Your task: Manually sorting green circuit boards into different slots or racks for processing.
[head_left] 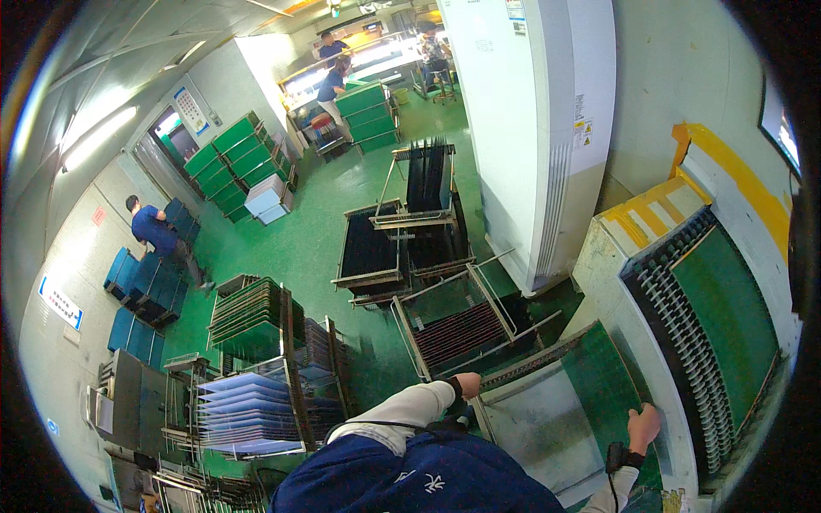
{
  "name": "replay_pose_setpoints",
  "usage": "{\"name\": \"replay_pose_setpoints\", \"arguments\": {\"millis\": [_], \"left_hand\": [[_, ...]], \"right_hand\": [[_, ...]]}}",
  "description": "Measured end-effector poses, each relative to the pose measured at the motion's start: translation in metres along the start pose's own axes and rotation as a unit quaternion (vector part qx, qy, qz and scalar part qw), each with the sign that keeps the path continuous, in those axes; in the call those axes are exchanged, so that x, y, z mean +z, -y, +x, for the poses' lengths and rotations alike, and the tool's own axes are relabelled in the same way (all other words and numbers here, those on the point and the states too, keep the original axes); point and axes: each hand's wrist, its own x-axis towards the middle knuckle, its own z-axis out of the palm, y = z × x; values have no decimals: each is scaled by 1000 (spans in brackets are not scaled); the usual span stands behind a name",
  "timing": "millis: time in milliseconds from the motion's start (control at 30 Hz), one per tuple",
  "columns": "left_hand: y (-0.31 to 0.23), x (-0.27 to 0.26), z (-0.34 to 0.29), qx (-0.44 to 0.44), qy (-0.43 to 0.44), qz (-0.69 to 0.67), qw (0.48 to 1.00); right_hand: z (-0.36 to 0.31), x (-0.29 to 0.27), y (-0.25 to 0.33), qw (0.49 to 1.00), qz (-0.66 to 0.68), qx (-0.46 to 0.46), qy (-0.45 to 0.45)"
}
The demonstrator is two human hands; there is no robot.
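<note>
My right hand is closed on the right edge of a large thin green panel. The panel lies over a pale, greyish sheet-like surface in front of me, beside the roller machine. My left hand is curled near the left corner of that surface, next to a dark toothed rail. Its fingers are partly hidden, and whatever they may hold does not show. A second green panel rests on the rows of rollers at the right.
Metal racks with dark panels stand ahead. At the left are racks of white sheets and green panels. A tall white cabinet rises ahead right. One person stands by blue crates; others are farther back.
</note>
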Motion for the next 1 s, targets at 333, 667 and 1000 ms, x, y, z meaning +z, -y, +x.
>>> {"name": "replay_pose_setpoints", "arguments": {"millis": [333,667,1000], "left_hand": [[12,22,46,42,-8,-51,998],[12,16,29,24,-10,-96,995],[-9,-10,-15,-6,-1,-56,998]], "right_hand": [[-1,11,-15,1000,-8,15,-20],[-5,-1,-1,1000,-19,9,-23],[0,7,-5,999,-12,-11,-33]]}}
